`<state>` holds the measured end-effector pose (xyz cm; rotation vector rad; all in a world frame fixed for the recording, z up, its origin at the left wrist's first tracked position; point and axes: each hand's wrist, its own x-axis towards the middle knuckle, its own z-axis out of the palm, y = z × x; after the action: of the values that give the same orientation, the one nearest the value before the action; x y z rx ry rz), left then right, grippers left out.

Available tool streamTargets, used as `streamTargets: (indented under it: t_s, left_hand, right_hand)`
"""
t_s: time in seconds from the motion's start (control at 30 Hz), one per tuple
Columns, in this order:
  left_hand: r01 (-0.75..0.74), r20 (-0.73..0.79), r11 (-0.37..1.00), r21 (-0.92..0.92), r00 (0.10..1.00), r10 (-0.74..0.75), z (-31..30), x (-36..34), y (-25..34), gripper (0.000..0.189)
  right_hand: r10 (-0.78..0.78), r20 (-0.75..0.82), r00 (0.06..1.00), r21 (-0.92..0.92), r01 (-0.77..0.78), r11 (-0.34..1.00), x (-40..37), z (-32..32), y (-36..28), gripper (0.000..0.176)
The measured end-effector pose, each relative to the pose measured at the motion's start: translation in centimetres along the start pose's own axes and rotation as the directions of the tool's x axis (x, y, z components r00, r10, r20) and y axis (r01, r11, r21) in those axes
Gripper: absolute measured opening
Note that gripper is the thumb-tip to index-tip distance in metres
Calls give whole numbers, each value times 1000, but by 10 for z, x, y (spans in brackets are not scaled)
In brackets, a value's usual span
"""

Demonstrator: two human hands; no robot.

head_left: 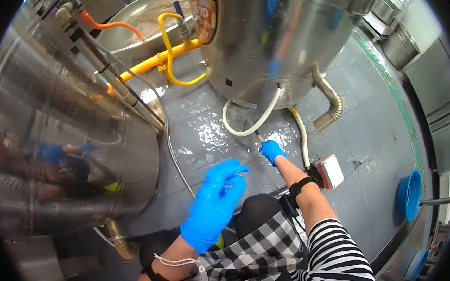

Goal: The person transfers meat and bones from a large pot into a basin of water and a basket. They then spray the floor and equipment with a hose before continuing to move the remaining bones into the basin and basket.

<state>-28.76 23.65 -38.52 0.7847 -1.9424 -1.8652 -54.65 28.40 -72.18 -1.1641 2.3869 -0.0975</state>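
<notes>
My right hand [272,152], in a blue glove, reaches low over the wet floor in front of a big steel drum [273,44]. Its fingers are closed around a thin dark rod-like tool [259,136], whose tip points toward the drum's base; most of it is hidden in the hand. A looped white hose [241,135] hangs from the drum just above that hand. Nearer to me, my left hand [215,205], also blue-gloved, is raised with bent fingers spread apart and nothing visible in them.
Another steel drum [78,146] stands close on the left. A thin grey hose [174,155] crosses the wet tiles [361,134]. A yellow pipe [155,62] runs behind. To the right are a corrugated pipe [332,107], a red-and-white box [331,172] and a blue basin [410,195].
</notes>
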Motion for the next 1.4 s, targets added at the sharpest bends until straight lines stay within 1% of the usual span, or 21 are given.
streamTargets:
  t_s: [0.03, 0.13, 0.23, 0.3, 0.33, 0.37, 0.4, 0.43, 0.5, 0.53, 0.6, 0.63, 0.7, 0.83, 0.9, 0.93, 1.0, 1.03, 1.23, 1.33, 1.4]
  left_hand:
    - [26, 24, 998, -49, 999, -25, 1, -1, 5, 24]
    - [34, 36, 996, -79, 999, -31, -4, -2, 5, 27]
    - [-11, 20, 998, -65, 1000, 13, -3, -3, 0, 30]
    - [-14, 24, 995, -96, 1000, 16, -8, -1, 1, 29]
    - [-14, 17, 995, -102, 1000, 16, -12, 0, -1, 29]
    - [-24, 24, 997, -77, 999, 26, -16, 3, -6, 29]
    - [-35, 29, 998, -53, 999, 37, -19, 5, -7, 29]
    - [-37, 17, 998, -57, 999, 38, -19, 6, -7, 29]
    - [-32, 22, 980, -195, 999, 37, -15, 4, -5, 28]
    - [-33, 12, 980, -198, 999, 36, -14, 6, -7, 28]
    - [-105, -27, 981, -162, 994, 102, -13, 12, -12, 27]
    - [-99, -32, 981, -166, 995, 95, -14, 12, -13, 27]
    - [-63, 1, 980, -188, 998, 64, -12, 13, -10, 27]
    - [-77, -2, 986, -151, 997, 78, -12, 18, -19, 27]
    - [-123, 4, 978, -169, 992, 126, -10, 19, -20, 28]
    - [-123, 5, 978, -170, 992, 126, -9, 18, -19, 28]
    - [-107, -3, 976, -189, 994, 109, -6, 18, -19, 30]
    - [-106, -1, 976, -190, 994, 108, -5, 18, -20, 30]
    - [-103, 32, 975, -198, 993, 111, -3, 18, -18, 31]
    - [-134, 43, 986, -96, 989, 139, -4, 17, -14, 28]
    - [-146, 15, 981, -124, 989, 149, -4, 17, -15, 24]
  right_hand:
    - [-11, 7, 1000, -7, 11, 1000, -6, -6, -12, 24]
    - [-272, 212, 939, -28, 284, 958, -6, -8, -39, 23]
    - [-291, 197, 936, -177, 326, 929, -1, -16, -70, 17]
    - [-361, 237, 902, -154, 402, 903, 11, -21, -92, 15]
    - [-165, 280, 946, 161, 123, 979, 19, -23, -106, 17]
    - [13, 378, 926, 434, -190, 881, 25, -20, -115, 24]
    - [-88, 194, 977, 354, 14, 935, 37, -5, -120, 24]
    - [-96, 196, 976, 347, 22, 937, 47, 9, -120, 24]
    - [31, 445, 895, 660, -351, 665, 43, 11, -142, 19]
    - [26, 447, 894, 655, -347, 671, 40, 14, -152, 19]
    - [-10, 349, 937, 832, -305, 464, 29, 17, -168, 18]
    - [-11, 357, 934, 827, -310, 468, 27, 20, -170, 18]
    - [11, 420, 908, 907, -419, -31, 29, 32, -166, 17]
    - [143, 412, 900, 911, -407, -65, 18, 29, -161, 15]
    - [-112, 73, 991, 983, -52, 179, -2, 33, -152, 16]
    - [-111, 73, 991, 982, -52, 180, -15, 30, -148, 16]
    - [-140, -223, 965, 953, 246, 178, -49, -1, -153, 19]
    - [-149, -240, 959, 945, 266, 188, -55, -6, -150, 20]
    - [-185, -121, 975, 903, 185, 388, -7, 44, -115, 20]
    - [-196, -116, 974, 879, 193, 437, 3, 47, -115, 21]
    - [-15, 133, 991, 924, -118, 364, 2, 31, -125, 18]
